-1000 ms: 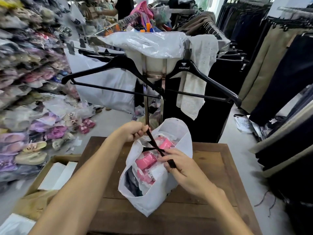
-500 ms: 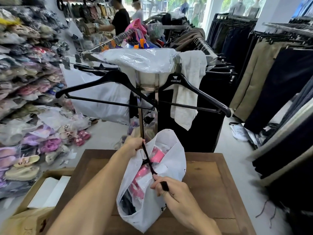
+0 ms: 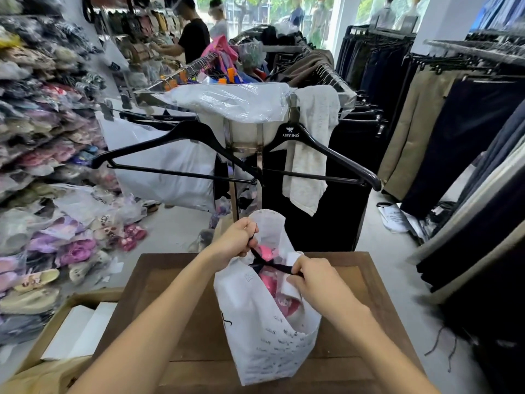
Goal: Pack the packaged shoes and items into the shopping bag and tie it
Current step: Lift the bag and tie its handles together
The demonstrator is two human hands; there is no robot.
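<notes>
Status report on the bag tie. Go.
Left hand and right hand each pulling a black tie end. White shopping bag packed, mouth not closed. Nothing obstructing.

Left hand point(image 3: 237, 236) fisted at centre frame; right hand point(image 3: 312, 277) pinching lower right, both forearms reaching up from below.

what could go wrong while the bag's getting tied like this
The black ties cross over a mouth that still gapes, so the pink packaged items could stay exposed or slip out if the knot sits loose. The white shopping bag looks thin, and the left hand and right hand pulling opposite ways may tear it. The bag also stands unsupported on the wooden table and could tip.
</notes>
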